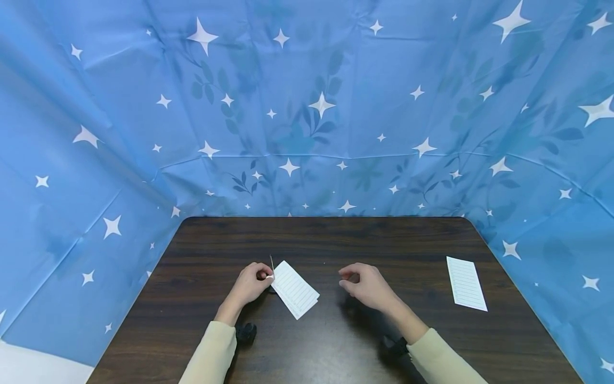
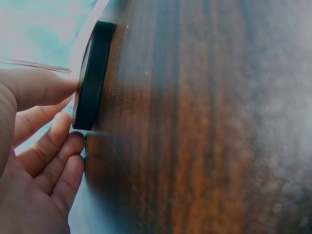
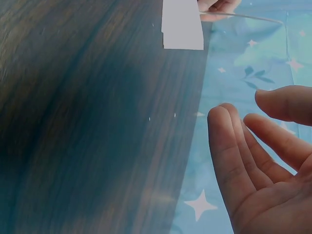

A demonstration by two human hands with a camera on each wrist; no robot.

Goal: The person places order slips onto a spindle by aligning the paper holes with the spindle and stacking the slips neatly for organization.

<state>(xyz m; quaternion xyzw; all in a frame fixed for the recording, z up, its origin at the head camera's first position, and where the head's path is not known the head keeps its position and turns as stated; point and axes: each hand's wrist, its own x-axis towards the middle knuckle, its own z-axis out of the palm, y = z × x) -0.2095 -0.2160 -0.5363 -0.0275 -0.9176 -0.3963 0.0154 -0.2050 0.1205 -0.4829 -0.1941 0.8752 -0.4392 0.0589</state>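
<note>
My left hand [image 1: 250,284] pinches the upper left corner of a few white lined cards [image 1: 295,290], slightly fanned and slanting above the table. A thin stiff strand [image 1: 272,262] sticks up from the pinch; the right wrist view shows the strand [image 3: 253,18] pointing away from the cards [image 3: 183,27]. Under the left thumb, a flat black object [image 2: 93,78] shows its thick edge, mostly covered by the cards in the head view. To the right of the cards my right hand [image 1: 366,285] hovers with its fingers loosely bent and nothing between them.
Another white lined card [image 1: 467,283] lies flat at the right of the dark wood table [image 1: 384,240]. A blue curtain with white stars [image 1: 307,133] hangs along the table's far edge and both sides. Black straps [image 1: 246,333] sit at the wrists.
</note>
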